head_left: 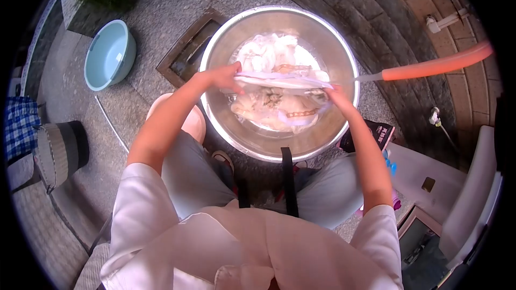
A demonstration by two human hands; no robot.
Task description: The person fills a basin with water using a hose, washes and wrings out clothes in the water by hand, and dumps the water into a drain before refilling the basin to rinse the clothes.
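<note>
A large metal basin (215,113) stands on the ground in front of my knees. Pale, wet-looking cloth (263,53) with some brown patterned bands lies inside it. Above this pile, a pale lilac-edged cloth (285,80) is stretched across between my hands. My left hand (224,77) grips its left end near the basin's left side, fingers partly hidden by the cloth. At the right end, my right hand (334,95) pinches the cloth near the basin's right wall.
A light blue basin (110,56) is at the upper left, and a pink basin (194,124) sits by my left knee. An orange-handled tool (435,64) reaches to the metal rim from the right. A black packet (376,133) and a white trough (424,172) are at the right.
</note>
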